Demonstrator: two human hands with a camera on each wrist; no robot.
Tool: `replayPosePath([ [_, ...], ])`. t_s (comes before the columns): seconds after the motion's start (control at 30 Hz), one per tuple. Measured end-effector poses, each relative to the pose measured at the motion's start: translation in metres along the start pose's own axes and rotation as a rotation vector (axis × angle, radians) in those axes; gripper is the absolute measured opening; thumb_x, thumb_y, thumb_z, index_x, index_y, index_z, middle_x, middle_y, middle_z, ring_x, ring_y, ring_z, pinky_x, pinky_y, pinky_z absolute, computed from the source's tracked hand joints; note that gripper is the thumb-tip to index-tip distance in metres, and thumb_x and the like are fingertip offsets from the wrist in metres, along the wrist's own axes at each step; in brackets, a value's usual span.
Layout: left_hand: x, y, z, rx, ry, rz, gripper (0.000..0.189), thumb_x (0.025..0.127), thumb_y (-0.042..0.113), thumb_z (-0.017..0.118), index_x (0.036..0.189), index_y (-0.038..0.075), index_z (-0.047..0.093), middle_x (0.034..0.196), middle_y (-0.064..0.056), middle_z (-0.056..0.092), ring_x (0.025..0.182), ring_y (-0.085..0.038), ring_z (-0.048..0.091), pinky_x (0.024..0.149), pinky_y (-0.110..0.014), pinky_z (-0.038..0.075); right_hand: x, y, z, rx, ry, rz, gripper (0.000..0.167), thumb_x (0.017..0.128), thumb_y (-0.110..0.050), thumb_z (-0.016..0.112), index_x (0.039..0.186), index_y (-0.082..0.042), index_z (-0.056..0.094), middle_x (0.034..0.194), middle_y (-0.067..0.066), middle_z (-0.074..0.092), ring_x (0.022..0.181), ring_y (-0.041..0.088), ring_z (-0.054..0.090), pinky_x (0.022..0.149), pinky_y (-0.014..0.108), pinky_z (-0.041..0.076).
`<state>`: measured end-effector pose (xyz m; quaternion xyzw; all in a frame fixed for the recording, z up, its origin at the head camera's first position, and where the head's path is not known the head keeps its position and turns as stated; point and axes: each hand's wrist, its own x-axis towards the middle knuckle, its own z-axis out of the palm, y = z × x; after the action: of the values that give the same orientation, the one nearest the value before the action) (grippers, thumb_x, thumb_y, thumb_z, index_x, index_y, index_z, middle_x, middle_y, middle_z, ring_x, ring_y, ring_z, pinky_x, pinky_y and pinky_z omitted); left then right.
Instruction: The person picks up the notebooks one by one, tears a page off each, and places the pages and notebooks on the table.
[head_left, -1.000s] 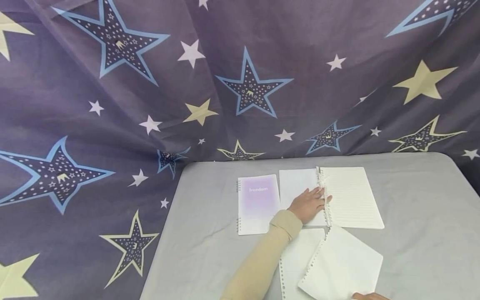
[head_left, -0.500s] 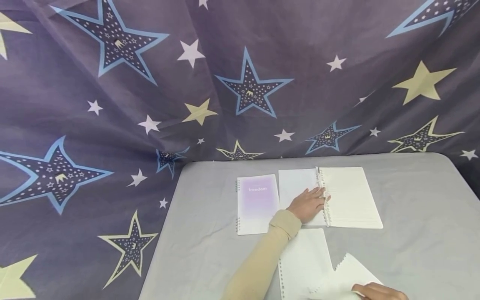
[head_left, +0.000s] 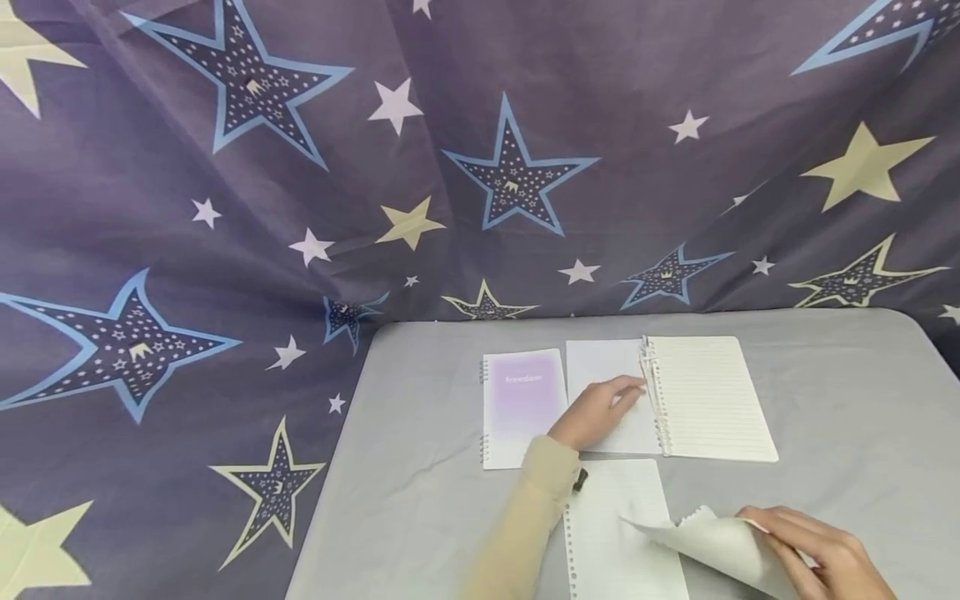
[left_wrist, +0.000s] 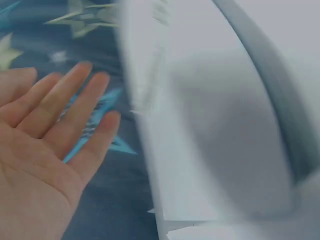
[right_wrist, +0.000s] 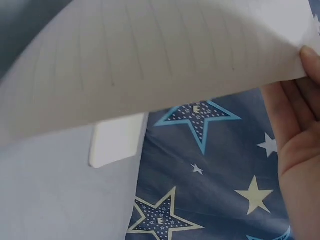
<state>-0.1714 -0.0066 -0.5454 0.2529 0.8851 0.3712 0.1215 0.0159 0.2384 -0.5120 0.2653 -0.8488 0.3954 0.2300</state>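
Note:
My right hand (head_left: 821,554) pinches a torn-out lined sheet (head_left: 723,546) between thumb and fingers at the front right. The sheet is curled and lifted, with part of its ragged holed edge showing. In the right wrist view, the thumb and fingers of the right hand (right_wrist: 300,135) grip one corner of the lined sheet (right_wrist: 150,60). My left hand (head_left: 596,412) is over the left side of an open spiral notebook (head_left: 712,400), fingertips near the coil. Its fingers look loosely extended in the left wrist view, where the left hand (left_wrist: 55,135) holds nothing.
A loose sheet (head_left: 622,542) with a row of holes lies in front of the open notebook. Left of it is a shut notebook (head_left: 523,417) with a purple cover marked "freedom". A star-patterned cloth (head_left: 450,167) hangs behind the grey table (head_left: 840,400).
The right hand has drawn the torn sheet away from the notebook, towards the front right, and lifted it. The left hand has risen off the coil and shifted slightly left.

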Motion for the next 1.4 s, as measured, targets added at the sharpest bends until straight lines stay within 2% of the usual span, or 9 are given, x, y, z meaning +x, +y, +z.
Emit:
replayPosePath([
  [0.07, -0.017, 0.005, 0.0, -0.081, 0.016, 0.023, 0.036, 0.108, 0.02, 0.039, 0.139, 0.019, 0.056, 0.132, 0.009, 0.065, 0.13, -0.005, 0.054, 0.114, -0.025, 0.039, 0.003, 0.002, -0.001, 0.007, 0.059, -0.004, 0.015, 0.095, -0.011, 0.067, 0.104, -0.003, 0.075, 0.103, -0.014, 0.072, 0.101, -0.014, 0.06, 0.081, 0.003, 0.048],
  [0.17, -0.044, 0.009, 0.006, -0.128, -0.008, 0.075, 0.042, 0.101, 0.002, 0.044, 0.14, 0.015, 0.054, 0.125, 0.007, 0.069, 0.122, -0.005, 0.06, 0.109, -0.023, 0.043, 0.007, 0.006, -0.002, 0.005, 0.148, -0.017, 0.045, 0.101, -0.038, 0.054, 0.099, 0.001, 0.076, 0.103, -0.016, 0.071, 0.1, -0.014, 0.06, 0.074, 0.002, 0.047],
  [0.3, -0.071, 0.02, 0.018, -0.141, -0.149, 0.088, 0.057, 0.093, -0.006, 0.05, 0.146, 0.015, 0.046, 0.136, 0.007, 0.062, 0.124, -0.007, 0.058, 0.103, -0.02, 0.047, 0.012, 0.006, -0.011, -0.051, 0.183, 0.024, 0.047, 0.101, -0.04, 0.052, 0.101, 0.0, 0.076, 0.108, -0.024, 0.067, 0.099, -0.018, 0.057, 0.065, 0.002, 0.046],
  [0.5, -0.092, 0.037, 0.037, -0.187, -0.324, 0.106, 0.058, 0.094, 0.005, 0.059, 0.148, 0.017, 0.042, 0.147, 0.008, 0.051, 0.131, -0.003, 0.05, 0.105, -0.016, 0.043, 0.018, 0.005, -0.024, -0.152, 0.233, 0.128, 0.034, 0.102, -0.036, 0.053, 0.109, -0.014, 0.077, 0.116, -0.03, 0.063, 0.109, -0.024, 0.05, 0.085, -0.004, 0.04],
  [0.67, -0.097, 0.048, 0.054, -0.268, -0.217, 0.125, 0.027, 0.102, 0.026, 0.058, 0.122, 0.01, 0.065, 0.12, 0.006, 0.07, 0.108, 0.01, 0.059, 0.093, -0.007, 0.046, 0.026, 0.005, -0.032, -0.219, 0.295, 0.242, 0.015, 0.094, 0.003, 0.063, 0.101, 0.005, 0.075, 0.115, -0.046, 0.049, 0.099, -0.03, 0.047, 0.077, -0.006, 0.04],
  [0.83, -0.099, 0.057, 0.065, -0.411, -0.103, 0.047, 0.032, 0.102, 0.03, 0.054, 0.099, 0.003, 0.072, 0.089, -0.002, 0.076, 0.074, 0.015, 0.057, 0.07, -0.007, 0.052, 0.032, 0.007, -0.036, -0.236, 0.35, 0.323, 0.015, 0.083, 0.019, 0.064, 0.096, 0.016, 0.07, 0.11, -0.048, 0.046, 0.095, -0.035, 0.04, 0.073, -0.008, 0.037],
  [0.97, -0.101, 0.061, 0.072, -0.487, -0.081, -0.021, 0.031, 0.101, 0.027, 0.056, 0.103, 0.001, 0.072, 0.086, -0.006, 0.076, 0.067, 0.011, 0.062, 0.064, -0.01, 0.055, 0.034, 0.009, -0.035, -0.298, 0.319, 0.422, 0.013, 0.085, 0.014, 0.067, 0.096, 0.012, 0.072, 0.103, -0.005, 0.076, 0.091, -0.038, 0.034, 0.068, -0.01, 0.034],
  [1.07, -0.103, 0.062, 0.077, -0.545, -0.085, -0.078, 0.029, 0.101, 0.024, 0.058, 0.109, 0.0, 0.071, 0.089, -0.006, 0.077, 0.063, 0.005, 0.066, 0.064, -0.014, 0.057, 0.032, 0.011, -0.035, -0.331, 0.271, 0.499, 0.011, 0.087, 0.011, 0.067, 0.097, 0.011, 0.072, 0.091, 0.034, 0.069, 0.086, -0.039, 0.028, 0.061, -0.009, 0.032],
  [1.4, -0.108, 0.065, 0.098, -0.612, -0.078, -0.18, 0.023, 0.097, 0.019, 0.064, 0.1, -0.002, 0.072, 0.084, -0.006, 0.077, 0.056, 0.0, 0.067, 0.063, -0.014, 0.057, 0.015, 0.026, -0.033, -0.369, 0.101, 0.641, 0.016, 0.096, -0.002, 0.061, 0.1, 0.012, 0.069, 0.093, 0.036, 0.067, 0.065, -0.026, 0.032, 0.046, 0.001, 0.032],
])
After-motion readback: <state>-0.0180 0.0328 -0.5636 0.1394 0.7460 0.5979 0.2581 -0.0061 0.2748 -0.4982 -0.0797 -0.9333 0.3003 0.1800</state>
